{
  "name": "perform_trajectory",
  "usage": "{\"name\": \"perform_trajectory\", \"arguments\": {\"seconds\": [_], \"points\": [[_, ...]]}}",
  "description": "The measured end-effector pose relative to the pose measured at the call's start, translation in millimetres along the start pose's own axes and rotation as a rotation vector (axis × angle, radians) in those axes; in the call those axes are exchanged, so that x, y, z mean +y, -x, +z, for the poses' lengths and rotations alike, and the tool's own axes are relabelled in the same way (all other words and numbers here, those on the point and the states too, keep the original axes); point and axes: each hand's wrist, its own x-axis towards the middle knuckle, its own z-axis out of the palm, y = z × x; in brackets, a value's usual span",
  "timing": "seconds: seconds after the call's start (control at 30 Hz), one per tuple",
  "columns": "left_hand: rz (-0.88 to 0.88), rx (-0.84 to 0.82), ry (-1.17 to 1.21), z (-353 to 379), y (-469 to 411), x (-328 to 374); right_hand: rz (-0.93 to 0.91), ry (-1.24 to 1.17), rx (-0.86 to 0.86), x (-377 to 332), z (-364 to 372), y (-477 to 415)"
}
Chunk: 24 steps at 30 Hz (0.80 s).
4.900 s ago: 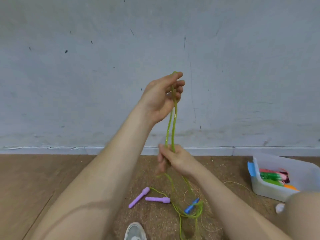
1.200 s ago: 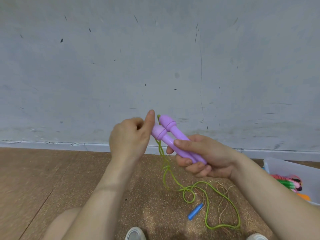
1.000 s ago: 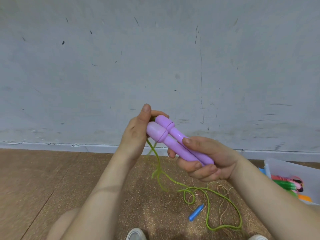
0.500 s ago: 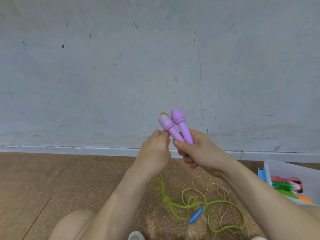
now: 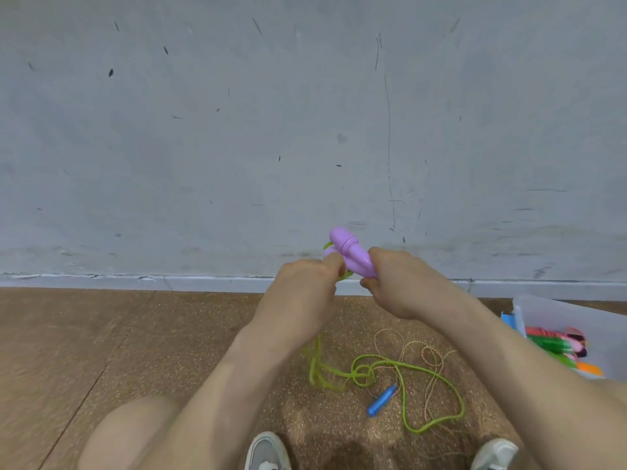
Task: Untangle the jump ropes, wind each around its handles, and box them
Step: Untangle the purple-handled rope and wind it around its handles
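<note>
Trouble is most likely to start in the slack. The right hand (image 5: 403, 283) has its grip closed around the pair of purple handles (image 5: 354, 257), held side by side and raised in front of the wall (image 5: 237, 130), while the left hand (image 5: 305, 293) pinches the green rope (image 5: 407, 371) right beside the handles, grip narrow on the cord. From that pinch the rope drops to the floor (image 5: 101, 334), where it lies in loose curls with what looks like a small knot or crossed loop partway along.

That loop is my main worry: wound in as it is, it would probably tighten and leave a lump on the handles. The green rope also crosses a thin tan rope (image 5: 431, 357) and passes just beside a blue handle (image 5: 381, 400), so pulling slack upward could drag the other rope along and tangle the two again. If the right hand loosens, the two handles may splay apart and the first turns would slip off. A turn laid too loosely could slide over the rounded handle ends.

At the right edge sits the box (image 5: 559, 313), pale plastic, with red, green and orange ropes already inside; it is well apart from the hands. Two shoes show at the bottom edge.

No brand, label or writing can be read anywhere; the wall carries only scuffs and marks.
</note>
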Motion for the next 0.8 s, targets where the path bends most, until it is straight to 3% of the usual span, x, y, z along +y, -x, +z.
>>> {"name": "perform_trajectory", "arguments": {"seconds": [0.17,0.27,0.33,0.43,0.57,0.7,0.8], "points": [[0.210,-0.054,0.071,-3.9,0.5,-6.2,-0.087,0.196,-0.429,6.6,-10.9,2.9],[0.268,-0.092,0.124,-5.7,-4.6,-7.2,-0.119,0.079,-0.635,12.4,-14.6,2.4],[0.205,-0.137,0.281,-5.7,-6.9,-9.0,-0.142,-0.066,-0.789,16.4,-18.0,3.2],[-0.040,-0.271,0.621,-20.3,-12.0,-7.0,-0.224,-0.324,-0.967,20.5,-24.9,5.1],[-0.086,-0.367,0.992,-44.6,-16.2,-14.4,-0.364,-0.667,-1.106,21.6,-33.7,6.4],[0.002,-0.581,1.224,-43.2,-9.5,-25.9,-0.448,-0.737,-1.169,15.4,-31.6,9.8],[-0.068,-0.540,1.359,-34.0,-10.6,-25.3,-0.515,-0.821,-1.139,13.7,-29.8,9.3]]}}
